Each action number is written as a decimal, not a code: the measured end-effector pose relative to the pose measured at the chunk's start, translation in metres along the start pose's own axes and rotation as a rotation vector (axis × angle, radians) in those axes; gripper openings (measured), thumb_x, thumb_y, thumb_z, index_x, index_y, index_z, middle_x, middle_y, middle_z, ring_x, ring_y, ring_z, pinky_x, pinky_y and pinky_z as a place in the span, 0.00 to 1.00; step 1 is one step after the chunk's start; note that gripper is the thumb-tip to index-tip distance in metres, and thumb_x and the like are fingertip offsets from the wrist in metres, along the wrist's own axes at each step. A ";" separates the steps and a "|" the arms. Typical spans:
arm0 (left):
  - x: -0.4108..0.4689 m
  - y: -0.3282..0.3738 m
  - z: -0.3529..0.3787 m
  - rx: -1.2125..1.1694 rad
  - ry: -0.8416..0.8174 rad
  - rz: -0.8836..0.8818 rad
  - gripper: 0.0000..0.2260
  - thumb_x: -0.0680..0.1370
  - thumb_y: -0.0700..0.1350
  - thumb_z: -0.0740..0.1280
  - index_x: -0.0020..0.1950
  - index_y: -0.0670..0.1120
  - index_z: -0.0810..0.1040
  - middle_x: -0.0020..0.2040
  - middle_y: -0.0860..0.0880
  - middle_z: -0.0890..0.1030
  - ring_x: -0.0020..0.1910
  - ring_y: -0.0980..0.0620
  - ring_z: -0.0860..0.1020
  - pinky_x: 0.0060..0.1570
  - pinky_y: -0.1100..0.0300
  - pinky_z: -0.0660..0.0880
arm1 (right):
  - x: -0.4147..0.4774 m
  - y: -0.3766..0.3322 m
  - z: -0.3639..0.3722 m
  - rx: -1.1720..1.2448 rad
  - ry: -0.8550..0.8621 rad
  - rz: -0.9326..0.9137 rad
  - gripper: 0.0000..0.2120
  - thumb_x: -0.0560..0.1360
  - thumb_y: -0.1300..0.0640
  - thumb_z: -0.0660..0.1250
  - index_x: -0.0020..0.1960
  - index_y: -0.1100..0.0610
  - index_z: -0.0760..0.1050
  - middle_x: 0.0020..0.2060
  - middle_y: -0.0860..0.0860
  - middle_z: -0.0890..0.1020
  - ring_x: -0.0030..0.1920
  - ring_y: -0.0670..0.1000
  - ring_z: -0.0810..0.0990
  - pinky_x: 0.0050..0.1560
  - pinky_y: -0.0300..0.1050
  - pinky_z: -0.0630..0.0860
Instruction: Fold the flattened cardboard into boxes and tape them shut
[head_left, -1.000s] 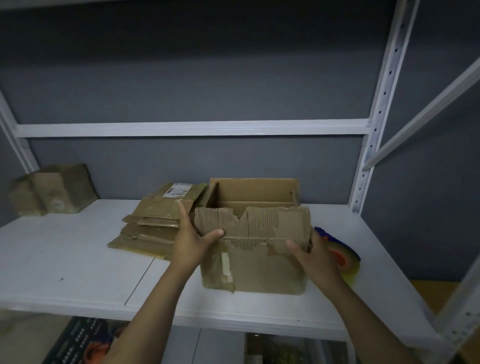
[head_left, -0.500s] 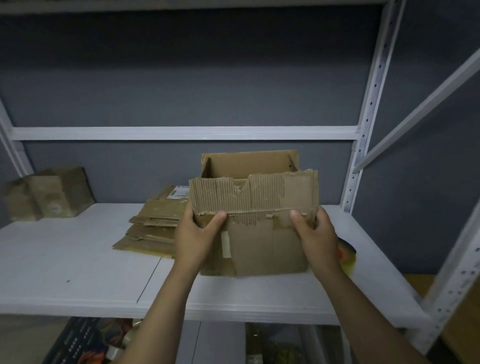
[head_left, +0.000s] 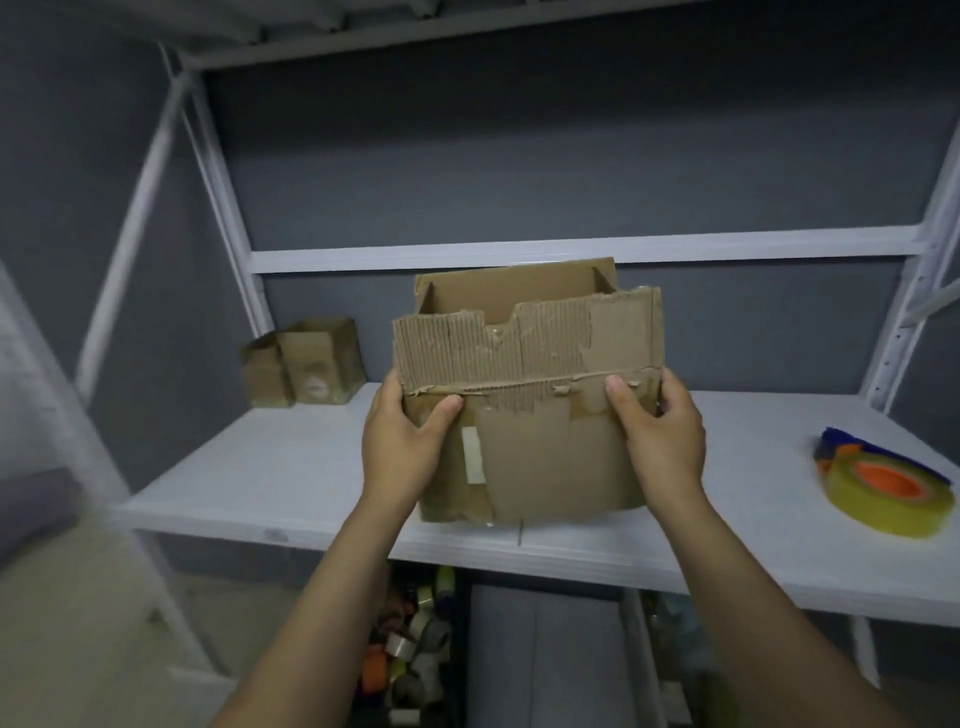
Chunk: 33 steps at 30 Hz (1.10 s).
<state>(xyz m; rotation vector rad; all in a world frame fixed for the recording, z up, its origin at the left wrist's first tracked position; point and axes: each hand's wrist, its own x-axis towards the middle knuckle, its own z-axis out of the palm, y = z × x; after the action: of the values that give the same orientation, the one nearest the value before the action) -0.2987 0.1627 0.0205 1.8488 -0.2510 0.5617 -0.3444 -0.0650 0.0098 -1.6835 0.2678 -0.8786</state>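
Left hand (head_left: 402, 441): wraps round the left edge of the cardboard box (head_left: 540, 457), thumb flat on the front, other fingers hidden behind; clamped on so that side cannot slip.
Right hand (head_left: 662, 441): does the same on the right edge, thumb on the front near the fold line; pinches the wall tight to balance the other side.
Box place: held up in front, over the front part of the white shelf (head_left: 249, 467); looks lifted, but cannot tell for sure if the bottom touches.
Box shape: popped open into a square, top open, back flap standing up.
Front flap (head_left: 493, 353): stands up, skin ripped off so the wavy ridges show, a bite missing from the top edge; looks weak, so likely needs a soft push.
Why held so: both thumbs sit just under the fold line, likely a good spot for bending that flap down and in.
Tape roll (head_left: 893, 493): yellowish with an orange middle, lies on the shelf well to the right, something blue just behind it; looks close enough to grab once the flaps are shut.
Little box (head_left: 306, 364): sits at the back left of the shelf, well apart, out of the way.
Under the shelf: a pile of spare tape rolls (head_left: 415, 654), blurry.
Step left: top flaps not yet folded in, no tape across the top.
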 end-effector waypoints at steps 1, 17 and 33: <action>0.004 -0.009 -0.020 0.011 0.013 0.002 0.21 0.75 0.50 0.71 0.67 0.54 0.71 0.59 0.56 0.79 0.58 0.55 0.76 0.58 0.54 0.75 | -0.009 -0.003 0.019 0.020 -0.016 0.004 0.18 0.73 0.42 0.67 0.61 0.46 0.74 0.51 0.41 0.81 0.51 0.45 0.78 0.49 0.44 0.74; 0.145 -0.182 -0.164 0.100 0.114 -0.155 0.22 0.75 0.50 0.70 0.68 0.53 0.70 0.59 0.56 0.76 0.60 0.52 0.75 0.61 0.50 0.74 | -0.003 0.031 0.297 0.091 -0.359 0.036 0.09 0.73 0.51 0.71 0.50 0.42 0.74 0.48 0.40 0.79 0.49 0.39 0.77 0.45 0.38 0.74; 0.347 -0.316 -0.072 0.091 -0.205 -0.094 0.15 0.71 0.44 0.76 0.49 0.57 0.73 0.43 0.59 0.77 0.40 0.62 0.77 0.39 0.69 0.76 | 0.144 0.108 0.413 -0.210 -0.264 0.081 0.18 0.71 0.56 0.74 0.58 0.51 0.72 0.51 0.49 0.79 0.50 0.48 0.76 0.46 0.39 0.71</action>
<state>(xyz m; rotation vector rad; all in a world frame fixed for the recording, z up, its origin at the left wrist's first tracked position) 0.1202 0.3743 -0.0522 1.9977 -0.2774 0.3230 0.0612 0.1211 -0.0536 -1.9474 0.2524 -0.5753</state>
